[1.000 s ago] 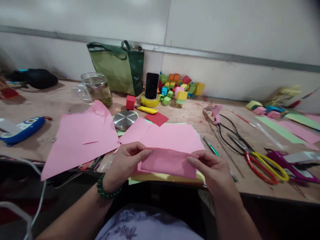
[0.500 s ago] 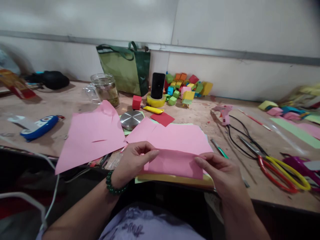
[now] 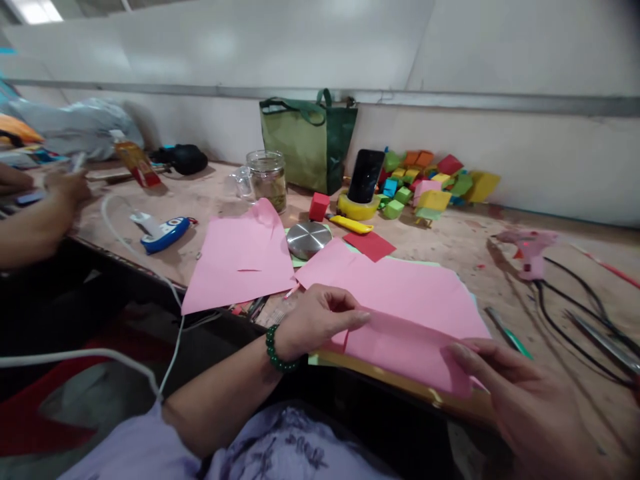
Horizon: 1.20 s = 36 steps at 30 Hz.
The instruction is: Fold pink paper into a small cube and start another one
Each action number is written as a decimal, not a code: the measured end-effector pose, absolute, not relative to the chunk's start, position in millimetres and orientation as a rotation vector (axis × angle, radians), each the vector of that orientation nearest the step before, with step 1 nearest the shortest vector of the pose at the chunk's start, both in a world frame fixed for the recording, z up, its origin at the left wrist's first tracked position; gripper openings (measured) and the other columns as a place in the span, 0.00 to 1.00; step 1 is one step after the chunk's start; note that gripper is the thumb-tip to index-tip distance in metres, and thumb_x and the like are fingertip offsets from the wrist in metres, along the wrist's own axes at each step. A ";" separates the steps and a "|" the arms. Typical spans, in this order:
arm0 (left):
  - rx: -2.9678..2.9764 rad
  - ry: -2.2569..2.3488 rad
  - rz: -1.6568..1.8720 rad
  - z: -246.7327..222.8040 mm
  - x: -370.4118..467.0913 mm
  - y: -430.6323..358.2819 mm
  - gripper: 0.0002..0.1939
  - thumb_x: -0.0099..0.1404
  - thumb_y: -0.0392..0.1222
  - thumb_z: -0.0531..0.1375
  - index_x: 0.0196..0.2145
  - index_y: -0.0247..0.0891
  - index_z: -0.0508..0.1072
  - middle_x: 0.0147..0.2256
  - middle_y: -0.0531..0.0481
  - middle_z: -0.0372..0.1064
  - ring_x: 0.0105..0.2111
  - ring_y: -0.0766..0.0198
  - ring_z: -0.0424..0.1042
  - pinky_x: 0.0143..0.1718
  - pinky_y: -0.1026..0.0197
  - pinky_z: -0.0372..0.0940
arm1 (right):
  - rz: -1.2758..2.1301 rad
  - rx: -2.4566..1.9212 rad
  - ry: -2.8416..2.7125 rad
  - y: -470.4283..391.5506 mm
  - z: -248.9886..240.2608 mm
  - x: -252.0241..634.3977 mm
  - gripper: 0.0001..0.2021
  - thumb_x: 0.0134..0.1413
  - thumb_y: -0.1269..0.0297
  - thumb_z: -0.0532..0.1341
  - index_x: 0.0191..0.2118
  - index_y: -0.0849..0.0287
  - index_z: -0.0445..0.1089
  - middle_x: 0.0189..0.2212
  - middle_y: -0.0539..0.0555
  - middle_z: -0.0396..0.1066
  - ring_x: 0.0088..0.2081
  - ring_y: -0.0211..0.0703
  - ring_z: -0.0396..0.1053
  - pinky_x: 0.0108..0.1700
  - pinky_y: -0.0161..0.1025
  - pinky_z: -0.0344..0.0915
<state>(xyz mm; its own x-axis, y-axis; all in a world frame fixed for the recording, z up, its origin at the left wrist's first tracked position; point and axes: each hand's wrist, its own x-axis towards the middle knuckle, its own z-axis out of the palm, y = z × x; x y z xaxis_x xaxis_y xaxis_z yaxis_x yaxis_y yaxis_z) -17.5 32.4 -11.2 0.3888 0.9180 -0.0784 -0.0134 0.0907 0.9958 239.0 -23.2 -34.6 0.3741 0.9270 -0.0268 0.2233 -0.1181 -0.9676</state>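
Note:
A strip of pink paper (image 3: 405, 350) spans my two hands over the table's front edge. My left hand (image 3: 323, 317) pinches its upper left corner between thumb and fingers. At the right end, my right hand (image 3: 505, 373) grips it with the thumb on top; the fingertips behind are hidden. Under and beyond the strip lies a larger pink sheet (image 3: 400, 280). Another pink sheet (image 3: 240, 260), with a short slit and a curled top corner, rests to the left. Between the two sheets sits a round metal disc (image 3: 309, 240).
Behind are a red paper cube (image 3: 319, 207), a yellow cutter (image 3: 351, 224), a phone (image 3: 367, 177) on a tape roll, a glass mug (image 3: 267, 183) and several colored paper cubes (image 3: 425, 180). A pink glue gun (image 3: 533, 250) and scissors (image 3: 603, 340) lie right. A co-worker's arm (image 3: 37, 220) is far left.
The view has swung left, so things appear farther right and a co-worker's arm has come into sight. Both my hands still hold the pink strip, which now slants down toward the right.

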 end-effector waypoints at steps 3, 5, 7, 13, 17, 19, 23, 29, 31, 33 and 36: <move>1.315 0.948 0.865 -10.3 -17.9 32.6 0.12 0.55 0.43 0.66 0.24 0.30 0.72 0.21 0.53 0.64 0.22 0.73 0.60 0.24 0.69 0.54 | 0.850 -1.583 -1.062 -23.2 -35.8 239.4 0.12 0.31 0.55 0.72 0.24 0.55 0.76 0.25 0.53 0.73 0.29 0.44 0.69 0.29 0.37 0.69; 1.356 0.968 0.876 -10.1 -18.7 32.6 0.12 0.55 0.43 0.66 0.24 0.30 0.73 0.21 0.53 0.65 0.23 0.73 0.60 0.24 0.69 0.54 | 0.839 -1.581 -1.069 -23.2 -35.5 238.6 0.12 0.32 0.55 0.72 0.24 0.54 0.76 0.25 0.53 0.73 0.29 0.45 0.69 0.28 0.37 0.69; 1.394 0.985 0.891 -10.1 -19.6 32.5 0.12 0.55 0.44 0.66 0.24 0.30 0.73 0.22 0.52 0.66 0.23 0.72 0.61 0.25 0.69 0.55 | 0.829 -1.582 -1.071 -22.9 -35.1 237.9 0.12 0.32 0.55 0.72 0.24 0.54 0.75 0.25 0.53 0.73 0.29 0.45 0.69 0.29 0.38 0.69; 1.465 1.014 0.898 -10.5 -20.6 32.3 0.12 0.56 0.44 0.65 0.25 0.31 0.74 0.22 0.52 0.68 0.24 0.72 0.62 0.26 0.69 0.56 | 0.799 -1.588 -1.079 -22.6 -34.2 236.3 0.12 0.32 0.54 0.72 0.24 0.55 0.76 0.24 0.53 0.73 0.28 0.44 0.69 0.29 0.38 0.69; 1.535 1.023 0.886 -10.8 -21.5 32.9 0.11 0.58 0.43 0.63 0.25 0.32 0.73 0.23 0.53 0.68 0.25 0.72 0.62 0.27 0.69 0.56 | 0.837 -1.567 -1.115 -22.5 -31.4 233.4 0.12 0.34 0.54 0.72 0.25 0.56 0.76 0.24 0.53 0.73 0.27 0.42 0.69 0.27 0.36 0.67; 1.585 1.038 0.868 -10.2 -21.9 34.1 0.11 0.60 0.43 0.62 0.25 0.32 0.72 0.23 0.54 0.68 0.25 0.71 0.63 0.27 0.69 0.56 | 0.837 -1.568 -1.149 -21.5 -29.0 231.1 0.12 0.35 0.54 0.71 0.25 0.56 0.76 0.24 0.52 0.73 0.26 0.41 0.68 0.26 0.34 0.66; 1.778 1.116 0.835 -6.9 -21.6 37.6 0.09 0.61 0.41 0.59 0.25 0.33 0.70 0.24 0.55 0.67 0.26 0.70 0.63 0.28 0.68 0.56 | 0.773 -1.629 -1.241 -18.1 -23.7 226.4 0.13 0.38 0.52 0.69 0.25 0.57 0.76 0.21 0.51 0.71 0.23 0.38 0.64 0.22 0.33 0.61; 1.873 1.101 0.781 -5.4 -23.0 41.4 0.09 0.62 0.40 0.57 0.26 0.35 0.69 0.26 0.54 0.68 0.28 0.68 0.64 0.31 0.67 0.57 | 0.758 -1.639 -1.318 -14.9 -20.6 223.3 0.13 0.41 0.52 0.67 0.25 0.57 0.75 0.19 0.50 0.69 0.22 0.38 0.62 0.21 0.34 0.60; 1.911 1.136 0.744 -7.1 -22.9 42.2 0.09 0.63 0.41 0.56 0.26 0.35 0.69 0.25 0.53 0.68 0.28 0.68 0.64 0.30 0.66 0.57 | 0.745 -1.656 -1.343 -14.0 -20.8 222.2 0.13 0.42 0.52 0.67 0.26 0.57 0.76 0.20 0.51 0.70 0.23 0.39 0.63 0.22 0.34 0.60; 2.031 1.242 0.689 -9.4 -21.3 42.8 0.10 0.63 0.42 0.56 0.26 0.36 0.68 0.25 0.53 0.67 0.27 0.67 0.64 0.30 0.64 0.56 | 0.712 -1.699 -1.392 -12.5 -21.2 220.4 0.14 0.43 0.51 0.66 0.25 0.58 0.75 0.20 0.51 0.70 0.23 0.40 0.64 0.23 0.34 0.60; 2.311 1.401 0.564 -13.2 -17.0 43.4 0.11 0.63 0.41 0.54 0.25 0.36 0.68 0.25 0.52 0.68 0.27 0.64 0.64 0.32 0.60 0.56 | 0.676 -1.779 -1.494 -9.8 -22.8 217.2 0.15 0.46 0.49 0.64 0.25 0.58 0.75 0.20 0.50 0.69 0.24 0.40 0.64 0.23 0.34 0.59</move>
